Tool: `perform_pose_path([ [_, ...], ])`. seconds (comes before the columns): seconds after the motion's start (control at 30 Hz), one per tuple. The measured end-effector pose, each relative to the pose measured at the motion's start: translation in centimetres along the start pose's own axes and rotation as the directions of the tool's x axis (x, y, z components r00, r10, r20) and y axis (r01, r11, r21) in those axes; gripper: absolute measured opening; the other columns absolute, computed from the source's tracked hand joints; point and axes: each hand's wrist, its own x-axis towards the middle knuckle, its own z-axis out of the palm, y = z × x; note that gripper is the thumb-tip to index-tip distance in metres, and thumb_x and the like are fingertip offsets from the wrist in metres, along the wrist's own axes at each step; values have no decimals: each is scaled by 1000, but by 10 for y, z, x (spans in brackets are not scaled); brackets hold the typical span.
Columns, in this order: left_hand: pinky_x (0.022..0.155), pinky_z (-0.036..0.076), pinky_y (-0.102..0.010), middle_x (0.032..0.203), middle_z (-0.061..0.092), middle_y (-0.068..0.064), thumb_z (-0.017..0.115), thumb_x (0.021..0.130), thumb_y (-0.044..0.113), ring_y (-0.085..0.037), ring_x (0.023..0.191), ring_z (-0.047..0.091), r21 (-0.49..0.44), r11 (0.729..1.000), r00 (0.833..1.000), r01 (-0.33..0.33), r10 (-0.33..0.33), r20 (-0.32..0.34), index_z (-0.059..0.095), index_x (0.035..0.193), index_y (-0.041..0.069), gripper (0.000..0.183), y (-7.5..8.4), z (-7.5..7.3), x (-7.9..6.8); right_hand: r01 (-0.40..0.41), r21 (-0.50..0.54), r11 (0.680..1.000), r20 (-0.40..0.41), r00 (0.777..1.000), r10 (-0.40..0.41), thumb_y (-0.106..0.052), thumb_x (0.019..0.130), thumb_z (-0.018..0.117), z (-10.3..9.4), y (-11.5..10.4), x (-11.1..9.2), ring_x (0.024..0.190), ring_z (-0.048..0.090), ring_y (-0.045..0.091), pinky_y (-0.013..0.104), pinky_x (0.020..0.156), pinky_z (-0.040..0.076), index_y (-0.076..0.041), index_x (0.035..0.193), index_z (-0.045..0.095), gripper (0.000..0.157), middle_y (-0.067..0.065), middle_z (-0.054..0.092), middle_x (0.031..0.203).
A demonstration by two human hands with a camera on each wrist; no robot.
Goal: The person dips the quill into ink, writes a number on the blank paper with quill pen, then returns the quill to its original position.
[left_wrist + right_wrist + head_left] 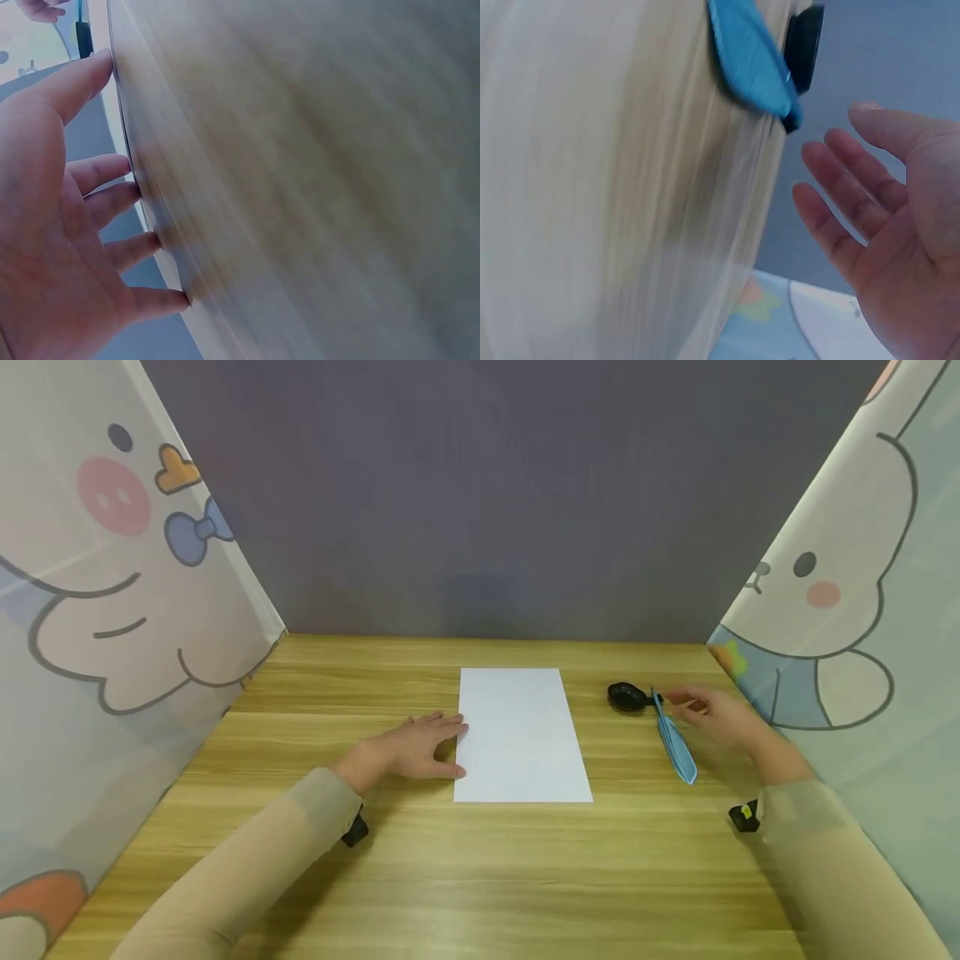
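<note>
The left hand [417,750] is resting spread fingers at the white paper's [521,739] left edge; the right hand [716,717], fingers parted and empty, is hovering beside a blue leaf-shaped item [678,752] and black object [626,697] lying right of the paper on the table [480,877].

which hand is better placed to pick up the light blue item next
Likely the right hand: it is close beside the light blue item, holding nothing; the left hand touches the white sheet, farther away.
</note>
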Motion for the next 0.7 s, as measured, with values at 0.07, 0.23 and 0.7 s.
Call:
perform_pose_path([
  [0.07, 132, 14, -79, 185, 20, -7, 63, 105, 65, -44, 171, 15, 1, 1000, 1000, 0, 0, 5, 29, 175, 13, 94, 0, -2, 1, -10, -1, 1000, 8, 1000, 10, -7, 110, 64, -1, 7, 1, 110, 73, 44, 45, 91, 61, 7, 140, 65, 33, 33, 70, 135],
  [0.23, 132, 14, -79, 185, 20, -7, 64, 104, 65, -44, 171, 14, -4, 1000, 1000, -1, 1, 13, 30, 175, 14, 94, -1, -4, 2, -40, 16, 999, 34, 999, 40, -8, 110, 65, -1, 17, 3, 110, 73, 44, 44, 92, 59, 3, 137, 69, 30, 31, 72, 134],
  [0.7, 129, 15, -83, 184, 23, -9, 67, 103, 63, -48, 170, 17, -23, 1000, 1000, -11, 10, -4, 34, 174, 12, 93, -1, -3, 2, -5, 17, 1000, 103, 995, 3, -4, 108, 65, 5, 19, 20, 116, 74, 41, 37, 91, 60, -2, 137, 73, 30, 21, 78, 127],
])
